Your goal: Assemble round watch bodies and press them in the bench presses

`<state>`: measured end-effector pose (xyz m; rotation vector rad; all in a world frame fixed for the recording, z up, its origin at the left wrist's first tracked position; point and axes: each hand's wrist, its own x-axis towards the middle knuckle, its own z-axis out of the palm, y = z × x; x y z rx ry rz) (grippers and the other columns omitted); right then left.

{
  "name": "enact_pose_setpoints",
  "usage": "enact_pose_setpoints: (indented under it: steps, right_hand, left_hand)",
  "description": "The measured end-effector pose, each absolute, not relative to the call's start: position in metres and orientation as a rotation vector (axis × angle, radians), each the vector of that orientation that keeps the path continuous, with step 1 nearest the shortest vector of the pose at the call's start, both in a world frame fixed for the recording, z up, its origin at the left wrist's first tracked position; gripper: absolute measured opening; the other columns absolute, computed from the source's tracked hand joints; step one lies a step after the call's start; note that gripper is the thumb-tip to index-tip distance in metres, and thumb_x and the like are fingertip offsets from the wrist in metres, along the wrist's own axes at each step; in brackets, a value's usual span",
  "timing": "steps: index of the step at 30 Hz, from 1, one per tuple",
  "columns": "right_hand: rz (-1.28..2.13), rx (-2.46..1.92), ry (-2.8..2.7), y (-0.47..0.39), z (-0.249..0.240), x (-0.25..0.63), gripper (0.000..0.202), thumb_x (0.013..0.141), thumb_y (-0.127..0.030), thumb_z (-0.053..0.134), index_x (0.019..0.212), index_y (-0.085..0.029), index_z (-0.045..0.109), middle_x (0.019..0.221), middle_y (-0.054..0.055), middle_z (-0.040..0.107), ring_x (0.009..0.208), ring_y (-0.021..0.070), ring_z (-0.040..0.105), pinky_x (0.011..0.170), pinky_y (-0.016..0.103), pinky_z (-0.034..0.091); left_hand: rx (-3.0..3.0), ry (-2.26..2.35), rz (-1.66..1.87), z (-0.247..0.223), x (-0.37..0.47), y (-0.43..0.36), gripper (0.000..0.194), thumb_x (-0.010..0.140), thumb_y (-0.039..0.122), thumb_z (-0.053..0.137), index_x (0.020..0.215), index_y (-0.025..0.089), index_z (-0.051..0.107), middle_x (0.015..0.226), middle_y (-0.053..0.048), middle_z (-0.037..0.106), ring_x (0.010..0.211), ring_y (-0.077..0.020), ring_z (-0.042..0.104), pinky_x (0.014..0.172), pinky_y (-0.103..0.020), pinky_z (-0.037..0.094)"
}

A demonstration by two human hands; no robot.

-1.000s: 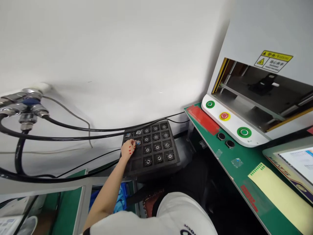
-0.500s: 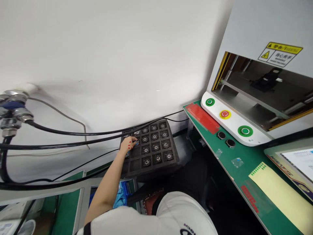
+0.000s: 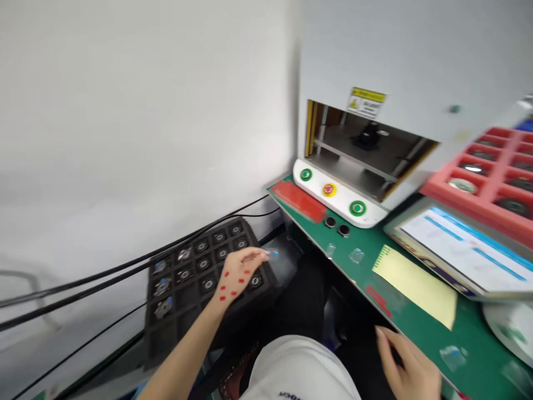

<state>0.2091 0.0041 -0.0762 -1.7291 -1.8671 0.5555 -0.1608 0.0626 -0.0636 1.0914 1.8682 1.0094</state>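
Observation:
My left hand (image 3: 238,273), with red marks on its back, is pinched shut on a small clear plastic film with a blue dot (image 3: 273,254). It is over the right side of a black foam tray (image 3: 160,336), whose pockets hold round black parts (image 3: 202,263) with ringed centres. Along the tray's left column, several parts (image 3: 163,286) show blue spots and shiny film. Low on the right, my right hand (image 3: 410,364) hangs by the green bench's edge, thumb and forefinger apart, with nothing visible in it.
A press with green and red buttons (image 3: 328,189) stands on the green bench (image 3: 339,261). Two round black parts (image 3: 336,225), clear film pieces (image 3: 356,255), a yellow sheet (image 3: 416,283) and a tablet screen (image 3: 466,250) lie nearby. A red tray (image 3: 495,166) is behind; cables (image 3: 125,270) cross by the wall.
The view has swung right. My left hand has moved from the black tray's left side to its right side, now with the clear film in its fingers. My right hand has come into view.

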Motion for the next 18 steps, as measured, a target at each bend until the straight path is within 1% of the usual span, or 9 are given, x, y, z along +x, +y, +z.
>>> enact_pose_setpoints:
  steps: [3,5,7,9,11,13,15,17,18]
  right_hand:
    - [0.75,-1.541,-1.605,0.015,-0.063,0.176,0.017,0.082,-0.038,0.064,0.096,-0.032,0.07,0.087,0.007,0.075,0.078,0.0269,0.071,0.074,0.043,0.058]
    - [0.868,-1.457,-1.426,0.025,-0.05,0.162,0.038,0.074,-0.037,0.072,0.11,-0.028,0.065,0.1,0.008,0.075,0.087,0.0263,0.071,0.078,0.041,0.058]
    - [0.993,-1.404,-1.252,0.031,-0.038,0.158,0.047,0.069,-0.035,0.077,0.113,-0.026,0.064,0.106,0.009,0.073,0.091,0.0253,0.069,0.078,0.039,0.058]
    - [1.116,-1.367,-1.083,0.032,-0.032,0.162,0.032,0.07,-0.035,0.076,0.099,-0.023,0.07,0.098,0.008,0.075,0.085,0.0226,0.069,0.074,0.035,0.057]
    - [1.215,-1.325,-0.917,0.028,-0.033,0.17,0.017,0.073,-0.037,0.074,0.079,-0.021,0.071,0.079,0.005,0.074,0.072,0.0186,0.067,0.068,0.031,0.055]
    - [1.266,-1.302,-0.784,0.021,-0.041,0.179,0.022,0.073,-0.04,0.075,0.067,-0.019,0.067,0.065,0.002,0.069,0.062,0.0153,0.063,0.063,0.028,0.052]
    - [1.258,-1.337,-0.693,0.014,-0.053,0.185,0.026,0.069,-0.042,0.078,0.064,-0.019,0.066,0.06,0.001,0.067,0.058,0.0141,0.061,0.058,0.027,0.05]
    - [1.227,-1.393,-0.645,0.007,-0.067,0.187,0.031,0.067,-0.045,0.079,0.061,-0.018,0.065,0.058,0.002,0.066,0.055,0.0139,0.059,0.054,0.026,0.048]
    - [1.208,-1.419,-0.628,0.004,-0.075,0.186,0.033,0.065,-0.047,0.079,0.06,-0.018,0.064,0.056,0.002,0.065,0.053,0.0138,0.059,0.052,0.026,0.047]
  left_hand:
    - [1.157,1.545,0.954,-0.042,-0.084,0.072,0.032,0.076,0.044,0.064,0.084,0.014,0.074,0.083,-0.009,0.077,0.081,-0.0231,0.074,0.078,-0.03,0.058]
    - [1.178,1.348,0.885,-0.031,-0.047,0.074,0.026,0.076,0.038,0.066,0.083,0.014,0.074,0.08,-0.008,0.077,0.078,-0.0224,0.073,0.078,-0.03,0.058]
    - [1.225,1.2,0.818,-0.024,-0.021,0.076,0.022,0.075,0.034,0.067,0.081,0.014,0.074,0.079,-0.007,0.076,0.077,-0.0217,0.073,0.078,-0.03,0.058]
    - [1.27,1.104,0.765,-0.021,-0.003,0.077,0.021,0.076,0.033,0.066,0.082,0.015,0.074,0.079,-0.007,0.076,0.077,-0.021,0.072,0.078,-0.029,0.058]
    - [1.246,1.02,0.713,-0.025,0.008,0.077,0.025,0.079,0.037,0.064,0.083,0.014,0.074,0.078,-0.007,0.075,0.076,-0.0205,0.072,0.076,-0.029,0.057]
    - [1.164,0.941,0.68,-0.033,0.016,0.078,0.037,0.085,0.045,0.057,0.085,0.012,0.073,0.076,-0.009,0.074,0.074,-0.0203,0.071,0.073,-0.03,0.057]
    - [1.096,0.867,0.646,-0.045,0.022,0.077,0.048,0.086,0.054,0.05,0.089,0.011,0.072,0.078,-0.012,0.074,0.075,-0.0212,0.07,0.07,-0.031,0.058]
    - [1.132,0.835,0.593,-0.058,0.03,0.075,0.047,0.079,0.053,0.06,0.098,0.011,0.069,0.087,-0.013,0.074,0.082,-0.0225,0.07,0.071,-0.031,0.058]
    - [1.19,0.839,0.561,-0.064,0.034,0.074,0.046,0.073,0.048,0.069,0.102,0.012,0.067,0.093,-0.013,0.074,0.086,-0.023,0.069,0.072,-0.031,0.058]
